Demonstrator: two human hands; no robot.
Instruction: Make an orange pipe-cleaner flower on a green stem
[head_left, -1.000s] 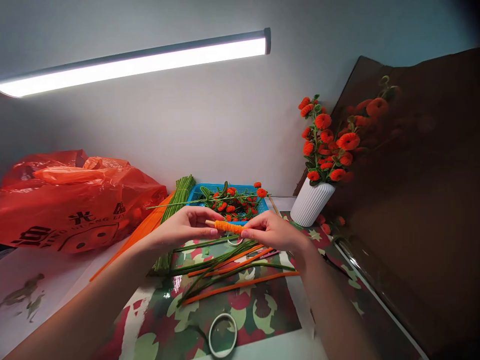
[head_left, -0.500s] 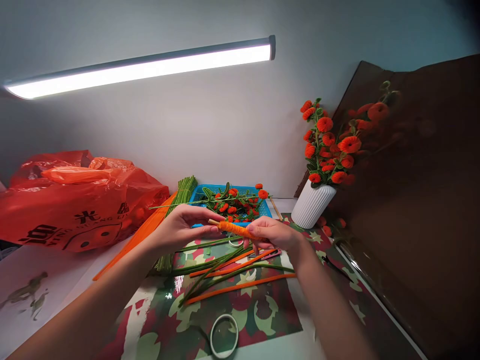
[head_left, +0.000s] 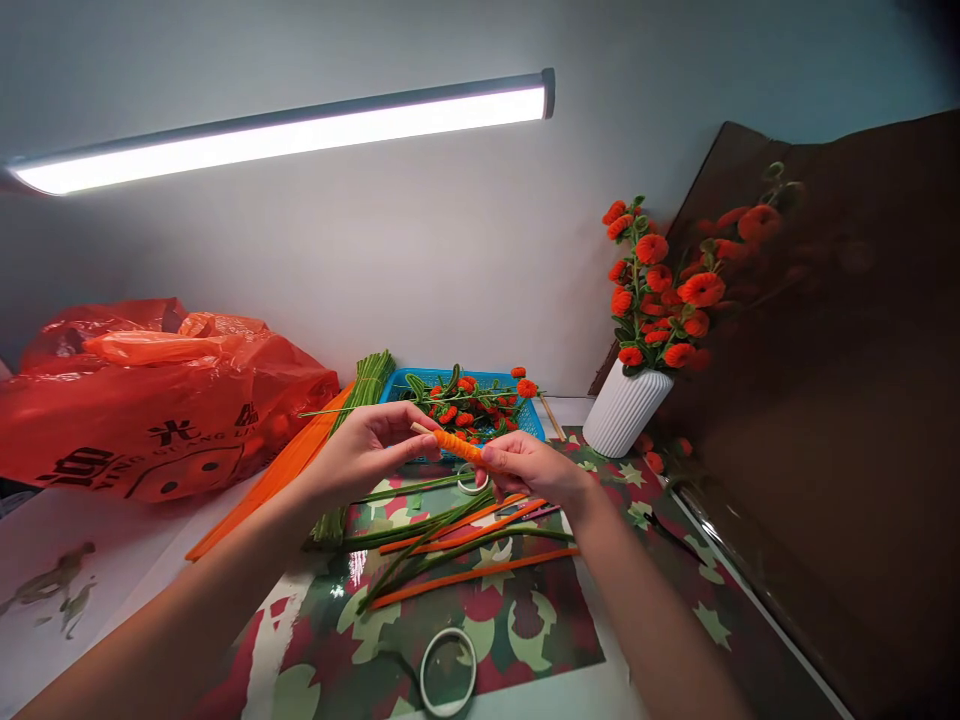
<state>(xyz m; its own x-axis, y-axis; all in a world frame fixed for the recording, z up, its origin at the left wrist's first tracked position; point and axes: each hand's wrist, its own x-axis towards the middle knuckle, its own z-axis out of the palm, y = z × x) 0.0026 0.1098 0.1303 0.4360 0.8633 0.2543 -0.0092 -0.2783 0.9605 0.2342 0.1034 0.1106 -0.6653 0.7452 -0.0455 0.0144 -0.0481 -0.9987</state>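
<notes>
A thin wooden stick wrapped in a coil of orange pipe cleaner (head_left: 457, 444) is held between both hands above the table. My left hand (head_left: 369, 452) pinches the stick's bare left end. My right hand (head_left: 525, 468) is closed round the right end of the orange coil. Under the hands lie loose green and orange pipe cleaners (head_left: 457, 545) on a patterned mat (head_left: 525, 620). Behind the hands is a blue basket (head_left: 394, 385) of orange pompom flowers on green stems.
A red plastic bag (head_left: 150, 400) lies at the left. Bundles of green (head_left: 360, 400) and orange pipe cleaners (head_left: 262, 490) lean beside the basket. A white ribbed vase (head_left: 624, 408) of orange flowers stands by a dark brown panel (head_left: 840, 420). A tape ring (head_left: 448, 672) lies near the front.
The stick has tilted, its left end now higher. My right hand has slid left along the orange coil and closed round its right end. The view has shifted slightly.
</notes>
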